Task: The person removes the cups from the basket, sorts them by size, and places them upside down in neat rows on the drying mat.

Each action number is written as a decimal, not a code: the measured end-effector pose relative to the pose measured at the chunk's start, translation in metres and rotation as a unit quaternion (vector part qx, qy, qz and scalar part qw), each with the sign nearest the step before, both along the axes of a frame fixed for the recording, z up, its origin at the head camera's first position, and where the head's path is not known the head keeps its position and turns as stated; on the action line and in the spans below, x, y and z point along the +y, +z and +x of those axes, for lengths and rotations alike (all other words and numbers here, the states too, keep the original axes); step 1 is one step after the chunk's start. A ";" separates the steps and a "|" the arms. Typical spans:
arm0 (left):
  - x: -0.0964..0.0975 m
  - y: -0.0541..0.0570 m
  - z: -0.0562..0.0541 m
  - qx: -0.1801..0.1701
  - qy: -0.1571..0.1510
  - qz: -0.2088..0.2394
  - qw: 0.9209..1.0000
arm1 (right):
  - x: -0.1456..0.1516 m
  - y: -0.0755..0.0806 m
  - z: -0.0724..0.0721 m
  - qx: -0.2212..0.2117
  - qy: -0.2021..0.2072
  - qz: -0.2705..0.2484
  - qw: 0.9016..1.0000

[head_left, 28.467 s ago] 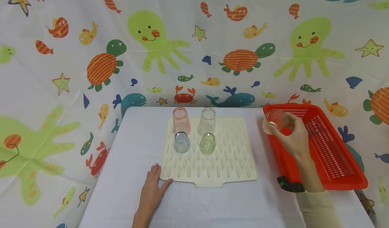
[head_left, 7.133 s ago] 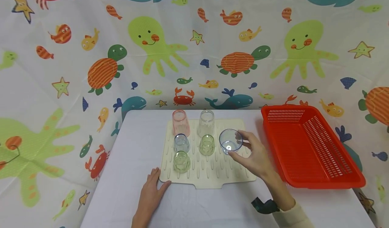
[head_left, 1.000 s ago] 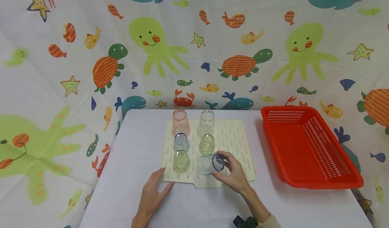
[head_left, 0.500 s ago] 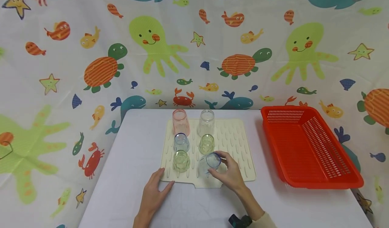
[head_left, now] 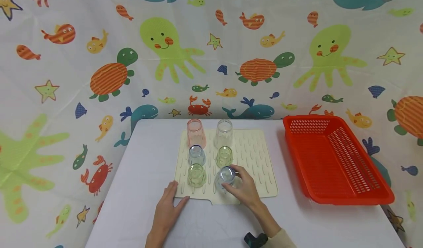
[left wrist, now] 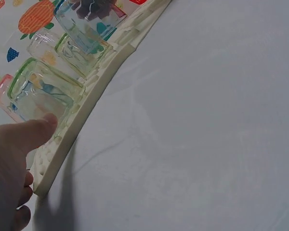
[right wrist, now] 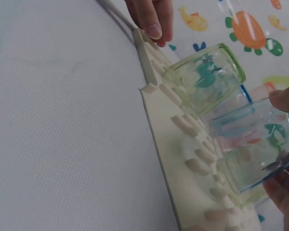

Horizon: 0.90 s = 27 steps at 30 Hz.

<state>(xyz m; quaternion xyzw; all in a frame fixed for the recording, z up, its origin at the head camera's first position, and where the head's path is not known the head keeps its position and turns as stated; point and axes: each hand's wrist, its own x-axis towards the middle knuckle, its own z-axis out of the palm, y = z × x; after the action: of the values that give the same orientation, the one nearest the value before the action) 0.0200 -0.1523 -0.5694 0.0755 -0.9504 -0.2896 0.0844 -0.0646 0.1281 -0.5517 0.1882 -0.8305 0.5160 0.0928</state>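
Note:
My right hand (head_left: 245, 189) holds a blue-tinted drinking glass (head_left: 220, 182) between thumb and fingers, at the front of a cream drying mat (head_left: 254, 160). In the right wrist view that glass (right wrist: 245, 139) stands out from the mat's ridges, its darker rim side away from them. My left hand (head_left: 166, 210) lies at the mat's front left corner, fingers straight, thumb along its edge. Beside the held glass stands a short green glass (head_left: 196, 180). Behind these are a small blue glass (head_left: 196, 159) and another green glass (head_left: 224, 160).
At the mat's back stand a tall pink glass (head_left: 196, 136) and a tall clear glass (head_left: 224, 136). A red perforated basket (head_left: 337, 167) sits on the right of the white-covered table (head_left: 145, 148). A sea-animal curtain (head_left: 211, 57) hangs behind.
Earlier the right hand held a glass over the basket and four fewer than now's glasses were not all set; since then another green glass joined the mat, and the blue glass swung from tilted to nearly upright.

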 end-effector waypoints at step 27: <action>0.000 -0.002 -0.002 -0.060 0.005 -0.009 0.998 | -0.006 -0.012 -0.003 -0.012 -0.010 0.055 0.998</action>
<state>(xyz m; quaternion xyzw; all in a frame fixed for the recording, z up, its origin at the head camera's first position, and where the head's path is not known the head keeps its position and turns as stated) 0.0181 -0.1524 -0.5716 0.0968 -0.9560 -0.2753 0.0292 -0.0679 0.1220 -0.5633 0.1786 -0.8606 0.4706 0.0776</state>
